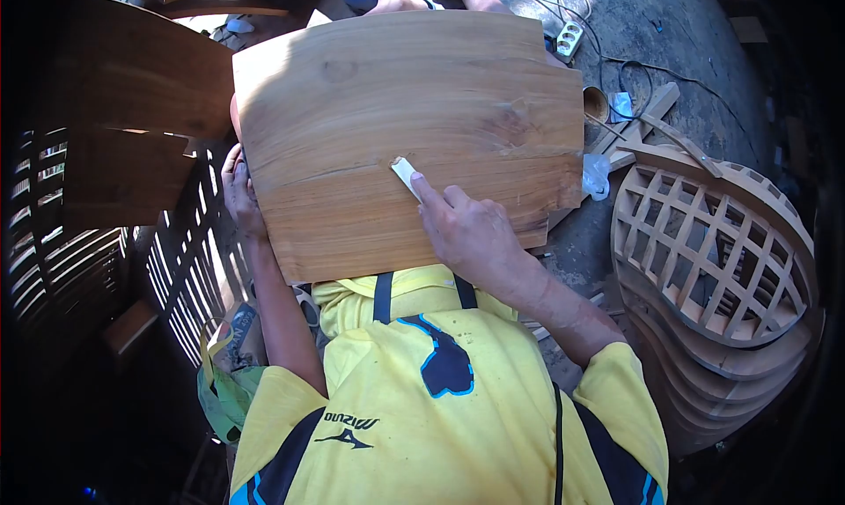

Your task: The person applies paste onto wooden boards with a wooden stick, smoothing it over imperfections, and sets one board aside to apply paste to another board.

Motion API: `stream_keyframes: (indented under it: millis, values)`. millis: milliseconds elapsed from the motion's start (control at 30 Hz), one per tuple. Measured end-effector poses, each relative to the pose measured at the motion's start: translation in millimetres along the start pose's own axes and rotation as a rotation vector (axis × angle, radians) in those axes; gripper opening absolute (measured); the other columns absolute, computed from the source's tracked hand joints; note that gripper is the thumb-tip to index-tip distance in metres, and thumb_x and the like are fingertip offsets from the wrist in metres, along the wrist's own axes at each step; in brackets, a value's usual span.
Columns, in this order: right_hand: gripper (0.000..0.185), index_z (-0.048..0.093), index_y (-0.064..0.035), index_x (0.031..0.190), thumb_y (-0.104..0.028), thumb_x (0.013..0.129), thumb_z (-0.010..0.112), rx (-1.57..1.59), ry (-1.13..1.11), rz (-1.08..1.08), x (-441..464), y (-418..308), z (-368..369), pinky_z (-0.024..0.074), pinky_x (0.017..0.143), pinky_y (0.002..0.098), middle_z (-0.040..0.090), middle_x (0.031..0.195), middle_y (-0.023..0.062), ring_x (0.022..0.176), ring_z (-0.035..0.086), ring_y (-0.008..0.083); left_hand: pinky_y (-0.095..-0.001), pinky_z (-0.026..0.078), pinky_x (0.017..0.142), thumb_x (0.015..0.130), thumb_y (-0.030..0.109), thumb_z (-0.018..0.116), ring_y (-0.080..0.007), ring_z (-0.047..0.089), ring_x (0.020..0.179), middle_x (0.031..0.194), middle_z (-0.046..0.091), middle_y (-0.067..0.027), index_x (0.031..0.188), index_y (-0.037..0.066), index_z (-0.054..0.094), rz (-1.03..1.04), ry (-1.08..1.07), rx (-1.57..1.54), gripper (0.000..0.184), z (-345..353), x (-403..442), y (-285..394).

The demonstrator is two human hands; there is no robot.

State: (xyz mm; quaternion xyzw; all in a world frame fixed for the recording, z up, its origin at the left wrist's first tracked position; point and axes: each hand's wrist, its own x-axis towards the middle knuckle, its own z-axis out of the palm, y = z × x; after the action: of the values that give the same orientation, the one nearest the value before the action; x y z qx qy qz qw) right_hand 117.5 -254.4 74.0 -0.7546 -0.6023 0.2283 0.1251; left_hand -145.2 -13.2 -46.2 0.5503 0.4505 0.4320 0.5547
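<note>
A: Where does the broad brown wooden panel sit?

B: In front of the person, seemingly across the lap, its near edge against the yellow shirt with dark side patches. A thin uneven line runs across its grain.

A: And the fingers?

B: On the right hand, they pinch a small, flat, pale strip, the index finger laid along it. The strip's tip meets the panel beside that line, at a little brownish smear. The left hand is at the panel's left edge; part of it is hidden, so I can't tell how tightly its fingers close.

A: How would the panel handle?

B: Stiff, I'd judge, and fairly heavy for its breadth; awkward one-handed. I'd take it by both side edges, about midway, palms underneath. The stepped right edge looks likelier to chip, so I'd keep pressure off those corners.

A: The strip?

B: Light, surely, perhaps slightly springy. Holding it low, close to the tip, should give the best control; too much force might snap it.

A: Anything close by?

B: A crumpled clear plastic bag just beside the right edge, and a white multi-socket power strip beyond the far right corner.
</note>
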Motion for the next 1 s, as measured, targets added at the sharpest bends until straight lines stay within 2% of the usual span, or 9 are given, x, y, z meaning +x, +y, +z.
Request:
stream_keyframes:
  millis: [133, 233, 300, 467, 567, 600, 667, 733, 1000]
  values:
    - [0.044, 0.058, -0.0009, 0.142, -0.019, 0.102, 0.061, 0.064, -0.128, 0.071, -4.3, -7.9, -12.0, 0.0585, 0.056, 0.0475, 0.067, 0.076, 0.0159, 0.063, 0.071, 0.0336, -0.0312, 0.053, 0.096, 0.113, 0.023, 0.045, -0.0153, 0.065, 0.114, 0.129, 0.065, -0.011, 0.142, -0.002, 0.056, -0.02, 0.007, -0.008, 0.04, -2.5, -1.7, -1.3]
    - [0.042, 0.059, 0.0004, 0.139, -0.019, 0.101, 0.061, 0.099, 0.01, 0.137, 0.6, -4.8, -16.1, 0.0591, 0.059, 0.0479, 0.069, 0.079, 0.0186, 0.065, 0.072, 0.0354, -0.0314, 0.054, 0.096, 0.113, 0.023, 0.045, -0.0156, 0.065, 0.113, 0.129, 0.065, -0.0113, 0.141, -0.002, 0.057, -0.019, -0.008, -0.028, 0.04, -3.8, 1.2, -2.8]
    - [0.043, 0.059, 0.0005, 0.139, -0.019, 0.101, 0.061, 0.065, -0.008, 0.142, -3.3, -0.9, -6.8, 0.0591, 0.059, 0.0476, 0.069, 0.079, 0.0184, 0.066, 0.072, 0.0354, -0.0316, 0.054, 0.096, 0.113, 0.023, 0.045, -0.0157, 0.065, 0.114, 0.13, 0.065, -0.0115, 0.141, -0.002, 0.057, -0.033, -0.019, -0.059, 0.04, -5.6, 0.4, -4.6]
    - [0.041, 0.058, -0.0001, 0.14, -0.016, 0.102, 0.06, 0.087, -0.007, 0.104, -9.3, 10.8, -15.1, 0.0593, 0.06, 0.0464, 0.067, 0.079, 0.0161, 0.066, 0.071, 0.035, -0.032, 0.052, 0.099, 0.112, 0.024, 0.046, -0.0154, 0.063, 0.118, 0.129, 0.065, -0.0104, 0.142, -0.001, 0.055, -0.028, -0.029, -0.059, 0.04, -8.3, 5.1, -10.6]
    - [0.045, 0.057, -0.0037, 0.144, -0.01, 0.1, 0.061, 0.078, -0.018, -0.026, 2.6, 11.7, -13.1, 0.06, 0.064, 0.0446, 0.064, 0.088, 0.0144, 0.071, 0.071, 0.0324, -0.0314, 0.052, 0.099, 0.112, 0.025, 0.046, -0.0149, 0.063, 0.117, 0.129, 0.065, -0.0095, 0.142, 0.0, 0.055, -0.069, 0.026, -0.098, 0.04, -0.4, 0.1, -1.9]
    - [0.05, 0.057, -0.0062, 0.147, -0.007, 0.097, 0.062, -0.006, -0.021, -0.095, 7.3, 7.1, -15.5, 0.0604, 0.067, 0.043, 0.062, 0.093, 0.0141, 0.076, 0.071, 0.0307, -0.02, 0.048, 0.08, 0.112, 0.016, 0.049, -0.0032, 0.059, 0.092, 0.121, 0.068, -0.006, 0.141, -0.002, 0.056, -0.061, 0.082, -0.17, 0.035, 11.9, -2.4, 7.7]
    - [0.055, 0.056, -0.0087, 0.149, -0.005, 0.095, 0.063, -0.088, -0.019, -0.159, 16.0, -0.7, -19.5, 0.0609, 0.069, 0.0414, 0.06, 0.098, 0.0137, 0.08, 0.071, 0.029, -0.02, 0.047, 0.079, 0.112, 0.015, 0.049, -0.0031, 0.058, 0.09, 0.121, 0.068, -0.006, 0.141, -0.002, 0.056, -0.042, 0.073, -0.156, 0.035, 5.5, -0.9, 2.3]
    - [0.049, 0.06, -0.0031, 0.142, -0.009, 0.094, 0.064, -0.271, -0.037, -0.274, 30.9, -2.6, -25.5, 0.0613, 0.064, 0.0381, 0.065, 0.1, 0.014, 0.088, 0.072, 0.0266, -0.0198, 0.047, 0.08, 0.112, 0.015, 0.049, -0.0029, 0.056, 0.087, 0.121, 0.068, -0.0061, 0.141, -0.004, 0.056, 0.014, 0.032, -0.082, 0.035, 1.9, 0.6, -1.5]
    - [0.039, 0.065, -0.0046, 0.133, -0.01, 0.095, 0.065, -0.434, -0.167, -0.176, 34.5, 12.4, -69.2, 0.0621, 0.068, 0.0372, 0.066, 0.099, 0.0156, 0.088, 0.074, 0.0277, -0.0246, 0.051, 0.09, 0.112, 0.015, 0.048, -0.0086, 0.062, 0.102, 0.125, 0.066, -0.0095, 0.142, -0.004, 0.054, -0.018, 0.026, -0.181, 0.036, 1.1, 0.7, -7.8]
